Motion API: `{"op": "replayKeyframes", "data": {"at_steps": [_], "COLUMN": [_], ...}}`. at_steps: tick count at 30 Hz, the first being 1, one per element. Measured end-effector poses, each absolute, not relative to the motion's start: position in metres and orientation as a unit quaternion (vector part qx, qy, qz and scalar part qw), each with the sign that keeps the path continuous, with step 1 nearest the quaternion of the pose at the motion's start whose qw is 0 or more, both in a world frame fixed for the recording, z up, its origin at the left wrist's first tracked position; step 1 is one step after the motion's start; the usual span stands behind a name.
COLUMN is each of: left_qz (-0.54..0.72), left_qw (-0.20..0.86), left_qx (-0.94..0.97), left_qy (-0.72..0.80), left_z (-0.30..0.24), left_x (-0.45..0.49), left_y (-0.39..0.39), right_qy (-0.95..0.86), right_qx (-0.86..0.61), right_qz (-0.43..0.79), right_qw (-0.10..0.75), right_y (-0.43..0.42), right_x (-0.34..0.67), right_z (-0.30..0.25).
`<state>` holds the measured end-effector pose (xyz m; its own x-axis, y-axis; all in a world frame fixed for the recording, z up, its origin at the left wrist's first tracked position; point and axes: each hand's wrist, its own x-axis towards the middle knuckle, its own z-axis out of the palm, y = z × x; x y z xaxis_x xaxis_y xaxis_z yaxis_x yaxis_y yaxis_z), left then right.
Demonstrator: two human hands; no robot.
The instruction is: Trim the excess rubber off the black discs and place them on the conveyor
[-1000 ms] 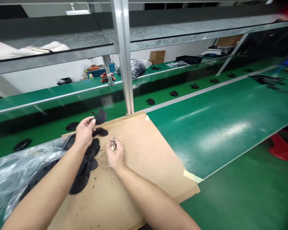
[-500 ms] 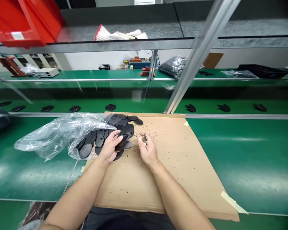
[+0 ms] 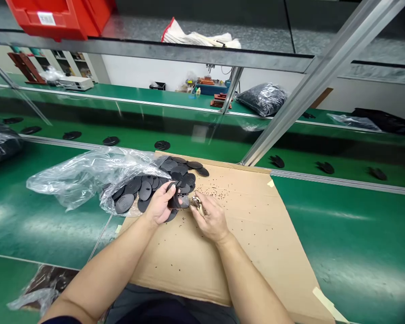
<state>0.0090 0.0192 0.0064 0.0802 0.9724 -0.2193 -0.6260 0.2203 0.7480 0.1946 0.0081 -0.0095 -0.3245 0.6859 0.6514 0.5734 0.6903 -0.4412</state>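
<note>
Over the cardboard sheet (image 3: 202,265), my left hand (image 3: 159,204) is closed on a black plastic disc (image 3: 173,198); whether it holds more than one disc is hard to tell. Just to the right, my right hand (image 3: 211,216) grips small metal nippers (image 3: 198,204), their tip pointing toward that disc with a small gap. My palm and fingers hide part of the nippers' handles. Loose black discs (image 3: 145,190) lie heaped behind my left hand, spilling out of a clear plastic bag (image 3: 87,173). Tiny dark scraps (image 3: 219,193) are scattered over the cardboard.
Behind the cardboard, black parts (image 3: 111,141) sit spaced along a green conveyor belt (image 3: 135,142). A slanted metal post (image 3: 290,112) rises at the right. Above, a shelf carries a red bin (image 3: 60,18) and white gloves (image 3: 199,38). A filled bag (image 3: 0,141) stands at the left.
My right hand has turned and brought the nippers closer to the disc in my left hand. The disc now stands more edge-on. The head view has tilted and shifted.
</note>
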Motion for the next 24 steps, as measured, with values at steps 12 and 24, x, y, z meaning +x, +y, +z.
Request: {"op": "replayKeyframes", "data": {"at_steps": [12, 24], "left_qz": [0.55, 0.567], "left_qw": [0.715, 0.693], "left_qx": [0.24, 0.223], "left_qy": [0.359, 0.386], "left_z": [0.0075, 0.0091], "left_x": [0.0094, 0.0147], "left_y": [0.0179, 0.0157], "right_qy": [-0.827, -0.837], "right_qx": [-0.396, -0.43], "right_qz": [0.058, 0.004], "right_qw": [0.394, 0.337], "right_y": [0.0071, 0.0066], "right_x": [0.1949, 0.1942], "right_z": [-0.0092, -0.0053]}}
